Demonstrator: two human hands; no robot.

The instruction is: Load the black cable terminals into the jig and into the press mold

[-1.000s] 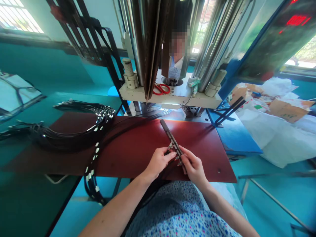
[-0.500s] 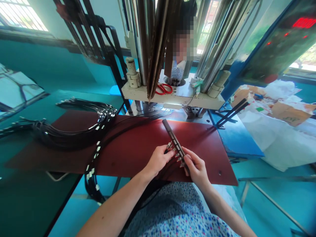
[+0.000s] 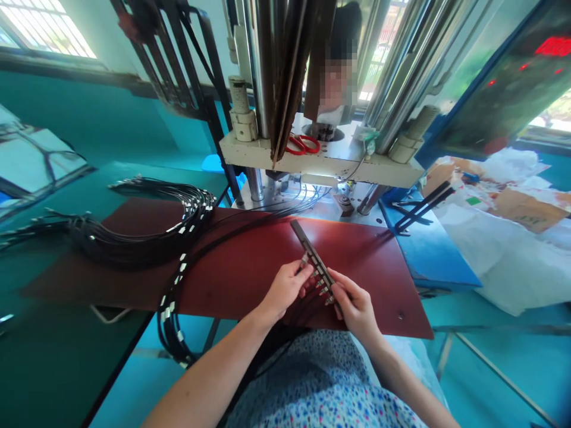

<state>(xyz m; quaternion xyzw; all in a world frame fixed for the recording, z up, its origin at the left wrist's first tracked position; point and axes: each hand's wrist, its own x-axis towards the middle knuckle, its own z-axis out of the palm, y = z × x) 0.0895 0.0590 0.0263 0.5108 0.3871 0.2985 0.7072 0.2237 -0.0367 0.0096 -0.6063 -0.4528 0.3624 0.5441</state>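
My right hand (image 3: 357, 304) grips the lower end of a narrow dark slotted bar (image 3: 303, 238), tilted above the reddish-brown board. Several small metal connectors (image 3: 322, 286) stick out along the bar's left side, with thin black cables (image 3: 306, 309) trailing below toward my lap. My left hand (image 3: 289, 288) pinches a cable connector (image 3: 304, 259) against the bar's left edge, above the others. Its fingers partly hide that cable. A large bundle of black cables (image 3: 120, 252) with white tags lies on the left of the board.
A press machine (image 3: 267, 156) with steel columns stands behind the board (image 3: 357, 255), with red-handled scissors (image 3: 303, 144) on its plate. Black prongs (image 3: 423, 205) rise beside a blue surface (image 3: 446, 261) at right. White bags (image 3: 482, 244) and cardboard lie beyond. Another person is behind the press.
The connector in my left hand has come closer against the bar's edge, and my left fingers have shifted. My right hand keeps its hold. The view has shifted slightly.
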